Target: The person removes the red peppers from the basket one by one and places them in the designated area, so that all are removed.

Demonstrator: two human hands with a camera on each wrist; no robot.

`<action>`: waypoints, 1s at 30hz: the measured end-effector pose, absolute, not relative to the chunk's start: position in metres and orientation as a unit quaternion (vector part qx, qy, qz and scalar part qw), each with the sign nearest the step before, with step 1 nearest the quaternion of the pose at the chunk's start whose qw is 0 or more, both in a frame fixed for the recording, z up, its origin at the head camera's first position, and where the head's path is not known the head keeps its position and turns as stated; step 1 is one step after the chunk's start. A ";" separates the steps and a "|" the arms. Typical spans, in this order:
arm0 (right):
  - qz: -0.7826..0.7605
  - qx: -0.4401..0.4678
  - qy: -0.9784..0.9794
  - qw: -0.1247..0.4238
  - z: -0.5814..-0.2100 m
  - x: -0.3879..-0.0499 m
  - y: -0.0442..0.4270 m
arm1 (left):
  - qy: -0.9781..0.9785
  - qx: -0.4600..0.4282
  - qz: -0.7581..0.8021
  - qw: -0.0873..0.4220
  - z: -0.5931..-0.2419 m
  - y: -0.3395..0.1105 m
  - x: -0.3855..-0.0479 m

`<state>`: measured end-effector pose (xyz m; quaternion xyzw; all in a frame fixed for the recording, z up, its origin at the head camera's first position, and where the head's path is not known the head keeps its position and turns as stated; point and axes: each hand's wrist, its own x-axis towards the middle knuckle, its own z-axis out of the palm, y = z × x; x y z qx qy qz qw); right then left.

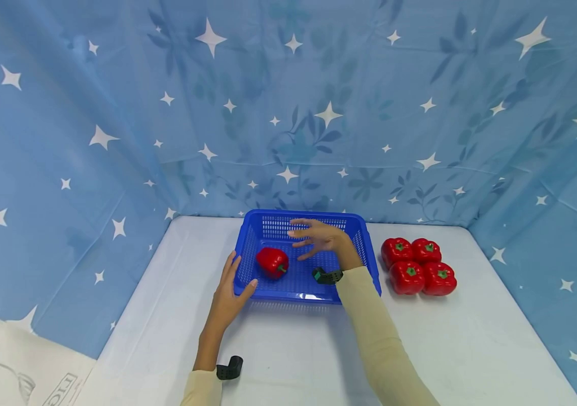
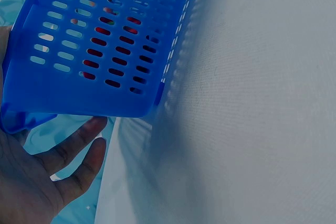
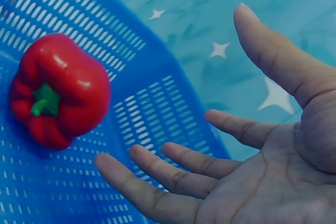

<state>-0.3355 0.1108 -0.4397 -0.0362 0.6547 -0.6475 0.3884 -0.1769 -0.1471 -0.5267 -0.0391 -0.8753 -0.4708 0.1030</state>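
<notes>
A blue plastic basket [image 1: 309, 296] with slotted walls stands on the white table. Inside it, toward the left, lies a red bell pepper [image 1: 272, 262] with a green stem. My left hand [image 1: 227, 296] is at the basket's front left corner, its thumb by the front rim and its fingers extended along the left side; the left wrist view shows two fingers [image 2: 79, 156] spread near the outer wall. Over the right half of the basket hovers my right hand [image 1: 319, 235], fingers spread with nothing between them. In the right wrist view, the pepper [image 3: 60, 90] is apart from the fingertips.
Several red bell peppers [image 1: 407, 277] sit in a tight cluster on the table, right of the basket. A blue curtain [image 1: 288, 113] with white stars hangs behind the table and along its sides. The white tabletop [image 1: 288, 349] extends in front of the basket.
</notes>
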 end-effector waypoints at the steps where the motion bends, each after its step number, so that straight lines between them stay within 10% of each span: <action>1: -0.642 -0.033 0.657 0.392 -0.442 -0.336 0.108 | -0.876 -0.038 -0.470 0.103 -0.527 -0.147 -0.177; 30: -0.507 -0.021 0.726 0.465 -0.463 -0.344 0.067 | -0.874 -0.038 -0.475 0.098 -0.529 -0.148 -0.178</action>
